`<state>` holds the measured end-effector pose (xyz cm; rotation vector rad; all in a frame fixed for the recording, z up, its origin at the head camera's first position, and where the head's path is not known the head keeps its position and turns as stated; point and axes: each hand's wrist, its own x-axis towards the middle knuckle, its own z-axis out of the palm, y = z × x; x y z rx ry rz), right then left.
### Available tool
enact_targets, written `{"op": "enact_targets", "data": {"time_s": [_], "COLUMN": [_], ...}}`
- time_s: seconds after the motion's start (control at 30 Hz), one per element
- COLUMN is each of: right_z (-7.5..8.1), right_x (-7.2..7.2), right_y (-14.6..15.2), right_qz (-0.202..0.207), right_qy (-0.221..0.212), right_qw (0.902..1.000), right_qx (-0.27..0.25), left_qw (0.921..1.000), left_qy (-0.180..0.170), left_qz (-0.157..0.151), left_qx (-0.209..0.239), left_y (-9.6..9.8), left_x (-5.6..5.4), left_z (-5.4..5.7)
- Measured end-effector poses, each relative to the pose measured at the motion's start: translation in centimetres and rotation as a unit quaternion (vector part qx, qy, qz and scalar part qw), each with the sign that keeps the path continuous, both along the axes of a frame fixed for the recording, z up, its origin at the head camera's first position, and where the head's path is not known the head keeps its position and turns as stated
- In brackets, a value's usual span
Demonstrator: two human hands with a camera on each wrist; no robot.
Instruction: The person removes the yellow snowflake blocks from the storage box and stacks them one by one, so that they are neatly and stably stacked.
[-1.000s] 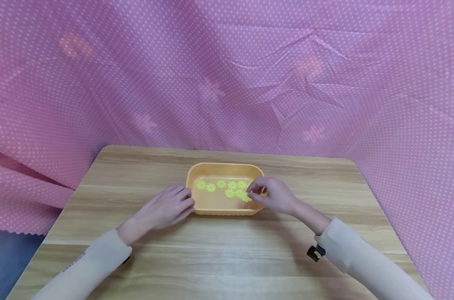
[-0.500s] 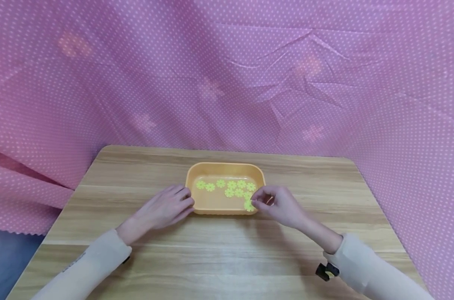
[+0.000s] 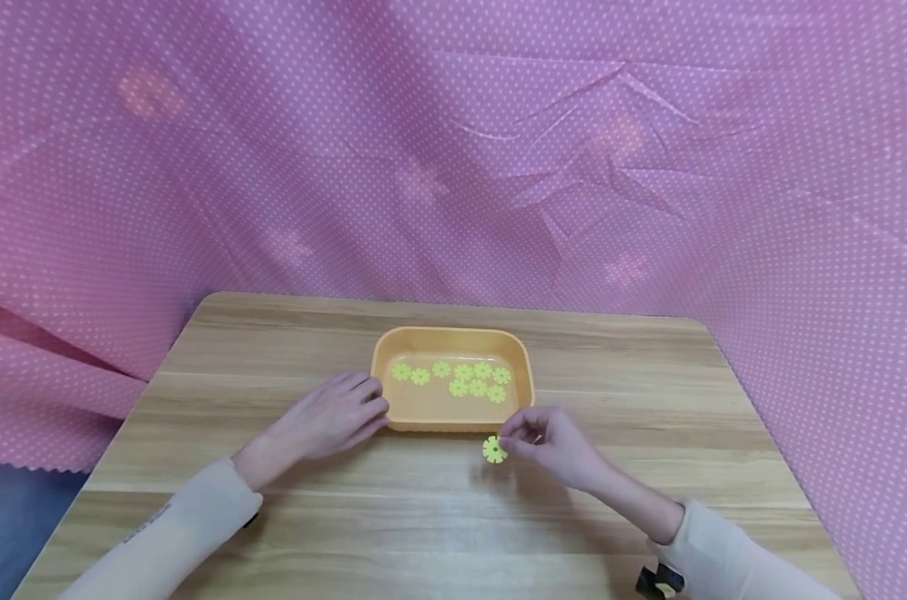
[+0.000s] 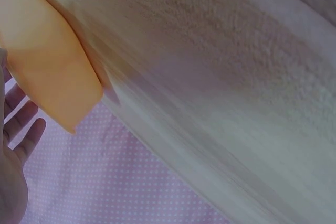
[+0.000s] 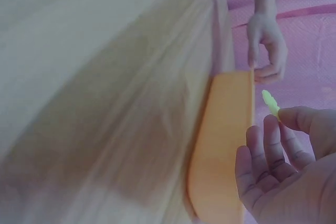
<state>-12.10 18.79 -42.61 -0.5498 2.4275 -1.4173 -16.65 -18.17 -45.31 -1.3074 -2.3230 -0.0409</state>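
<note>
In the head view, a yellow flower-shaped piece [image 3: 493, 450] with a small centre hole is pinched between the thumb and index finger of my right hand [image 3: 549, 446]. It hangs over the table just in front of an orange-yellow plastic box [image 3: 446, 423]. Seen edge-on in the right wrist view, the flower piece [image 5: 270, 101] looks thin and flat. Inside the box lie several matching flower pieces [image 3: 463, 388], mostly towards the right. My left hand [image 3: 337, 417] holds the box's left end, its thumb and fingers at the rim in the right wrist view.
The box stands on a wood-grain table [image 3: 423, 517], towards its far edge. A pink dotted curtain [image 3: 453, 167] hangs behind the table and along its sides. A small black device [image 3: 659, 582] sits at the right sleeve cuff.
My right hand has drawn one flower piece from the box's right side, over the front rim and towards me. The left hand and the box stay in place.
</note>
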Motion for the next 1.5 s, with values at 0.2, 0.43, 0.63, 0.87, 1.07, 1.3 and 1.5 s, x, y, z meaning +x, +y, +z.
{"op": "enact_targets", "data": {"time_s": [0.2, 0.43, 0.63, 0.87, 1.07, 1.3, 1.5], "right_z": [-1.0, -2.2, -3.5, -5.0, -5.5, -5.4, -5.5], "right_x": [0.7, 1.1, 1.3, 1.3, 0.8, 0.5, 0.4], "right_y": [-0.1, -0.3, -0.7, -1.2, -1.5, -1.8, -2.2], "right_qz": [0.001, -0.005, -0.017, -0.015, -0.010, -0.013, -0.020], "right_qy": [-0.022, -0.047, -0.083, -0.112, -0.102, -0.114, -0.109], "right_qw": [0.9998, 0.9989, 0.9963, 0.9933, 0.9948, 0.9934, 0.9938], "right_qx": [-0.001, 0.000, -0.017, -0.025, -0.005, -0.004, 0.008], "left_qw": [1.0000, 1.0000, 0.9998, 0.9998, 0.9999, 0.9999, 0.9998], "left_qy": [-0.002, -0.006, -0.016, -0.016, -0.009, -0.010, -0.014], "left_qz": [0.000, 0.006, 0.011, 0.007, 0.006, 0.006, 0.011], "left_qx": [0.000, -0.001, -0.001, 0.004, 0.004, 0.003, -0.003], "left_y": [0.0, 0.0, 0.0, 0.2, 0.2, 0.2, 0.2], "left_x": [0.0, 0.1, 0.2, 0.3, 0.3, 0.4, 0.3], "left_z": [-0.1, -0.2, -0.2, -0.2, -0.1, 0.0, -0.1]}}
